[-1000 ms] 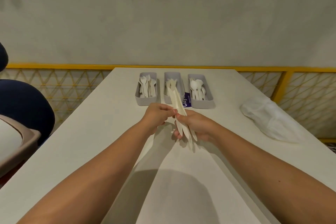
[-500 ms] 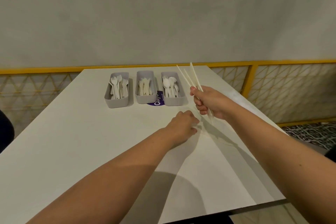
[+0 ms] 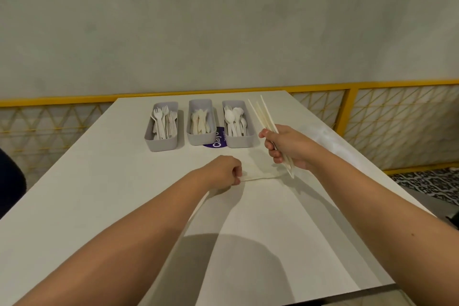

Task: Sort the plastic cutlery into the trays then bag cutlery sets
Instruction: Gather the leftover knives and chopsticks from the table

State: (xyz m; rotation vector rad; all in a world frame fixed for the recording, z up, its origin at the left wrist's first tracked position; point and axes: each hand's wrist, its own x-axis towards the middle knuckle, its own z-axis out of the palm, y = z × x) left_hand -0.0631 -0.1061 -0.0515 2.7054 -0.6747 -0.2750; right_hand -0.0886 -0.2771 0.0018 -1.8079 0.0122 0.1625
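Note:
My right hand [image 3: 290, 146] grips a bundle of three white plastic cutlery pieces [image 3: 265, 117], their long ends pointing up and away, right of the trays. My left hand [image 3: 224, 171] is curled on the table and pinches the near edge of a thin clear bag [image 3: 260, 169] lying flat between both hands. The lower tips of the cutlery hang just above the bag's right end. Three grey trays stand in a row behind: forks [image 3: 162, 126], knives [image 3: 201, 122], spoons [image 3: 237, 122].
The white table [image 3: 99, 194] ends close on the right, with patterned floor [image 3: 427, 184] below. A purple round sticker [image 3: 217, 143] lies between the knife and spoon trays. A yellow railing [image 3: 347, 87] runs behind the table, and something dark sits at the far left edge.
My hands have separated: the right one carried the cutlery bundle up and to the right, and the left one dropped to the table and closed on the bag's edge.

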